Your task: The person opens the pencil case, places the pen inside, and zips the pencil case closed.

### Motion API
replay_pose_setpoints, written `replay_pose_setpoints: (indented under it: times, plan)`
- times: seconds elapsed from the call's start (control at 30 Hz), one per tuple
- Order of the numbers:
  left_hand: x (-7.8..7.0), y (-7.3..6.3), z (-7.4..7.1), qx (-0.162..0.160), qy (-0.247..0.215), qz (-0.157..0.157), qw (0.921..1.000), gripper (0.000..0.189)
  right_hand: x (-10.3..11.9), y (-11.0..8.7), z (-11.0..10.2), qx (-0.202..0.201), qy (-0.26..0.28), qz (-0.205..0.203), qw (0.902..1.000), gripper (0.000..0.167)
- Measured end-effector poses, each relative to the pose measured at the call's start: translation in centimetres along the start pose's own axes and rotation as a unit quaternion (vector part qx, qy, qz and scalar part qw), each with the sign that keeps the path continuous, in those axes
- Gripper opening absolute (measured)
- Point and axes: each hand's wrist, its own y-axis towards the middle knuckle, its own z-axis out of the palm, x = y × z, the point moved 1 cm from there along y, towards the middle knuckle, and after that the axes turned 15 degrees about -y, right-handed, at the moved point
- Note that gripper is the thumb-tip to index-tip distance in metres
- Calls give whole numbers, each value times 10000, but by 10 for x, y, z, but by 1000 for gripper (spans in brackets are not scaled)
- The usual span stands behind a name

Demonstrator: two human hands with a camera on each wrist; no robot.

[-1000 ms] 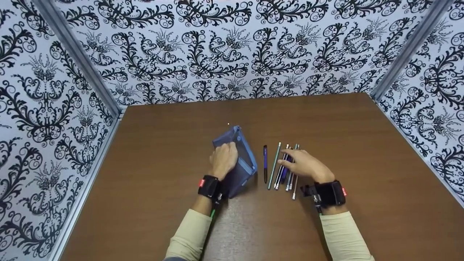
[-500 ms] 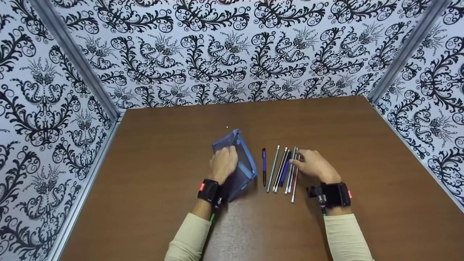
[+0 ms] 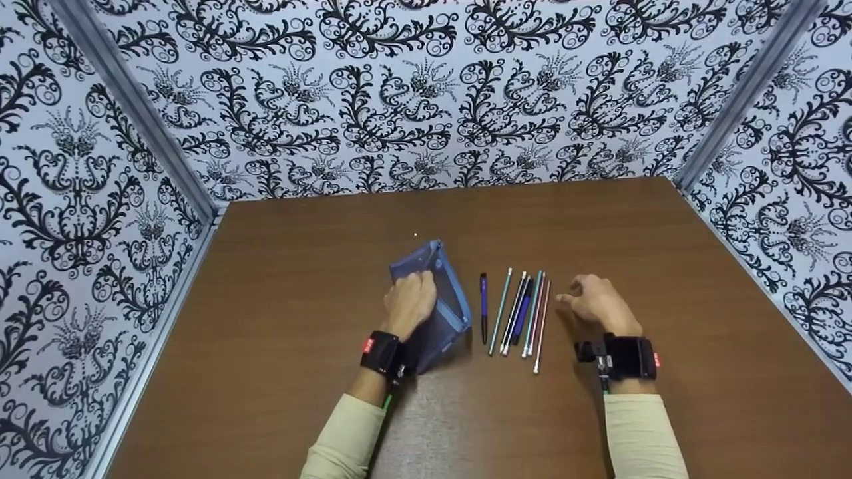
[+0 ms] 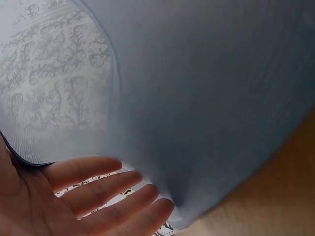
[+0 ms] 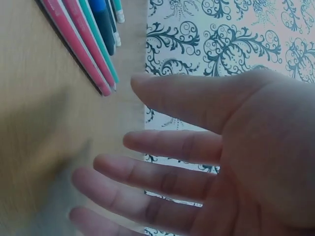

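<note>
My left hand (image 3: pixel 411 303) holds a blue, see-through zip pencil case (image 3: pixel 456 283), which stands tilted on the table. In the left wrist view, the fingers (image 4: pixel 106 194) lie against the case's translucent side (image 4: pixel 211 98); the thumb is not visible there. My right hand (image 3: pixel 599 303) hovers just right of a row of pens and pencils, touching none. Its fingers (image 5: pixel 162 179) are relaxed and slightly bent in the right wrist view. Nearest to it lies a red pencil (image 3: pixel 543 326); a teal pencil (image 3: pixel 500 311) and a blue-and-black pen (image 3: pixel 484 307) lie further left.
The brown wooden table (image 3: pixel 299 266) has patterned black-and-white walls (image 3: pixel 426 100) behind it and at both sides. Metal corner posts (image 3: pixel 133 100) stand at the back corners. Several pencils and dark blue pens (image 3: pixel 523 311) lie roughly parallel between the case and the right hand.
My right hand has moved right, from over the pencils to beside them, leaving them spread in a row. The left hand and the pencil case have stayed in place.
</note>
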Motion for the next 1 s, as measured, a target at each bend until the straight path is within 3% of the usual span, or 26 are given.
replay_pose_setpoints:
  times: [0.17, 0.4, 0.63, 1.0]
  plan:
    - [0, -1, -1, 101, 3, -35, 9999, 50, 7, 1, 5, 92, 140, 9, 9999, 47]
    - [-1, -2, -2, 237, -36, 5, 9997, 51, 19, 4, 11, 219, 268, 177, 9992, 21]
    - [-1, -2, -2, 278, 98, 81, 9995, 50, 28, 7, 15, 259, -56, 273, 9993, 26]
    - [-2, -2, 0, 295, 104, 53, 9995, 49, 31, 12, 25, 527, 209, 753, 9955, 19]
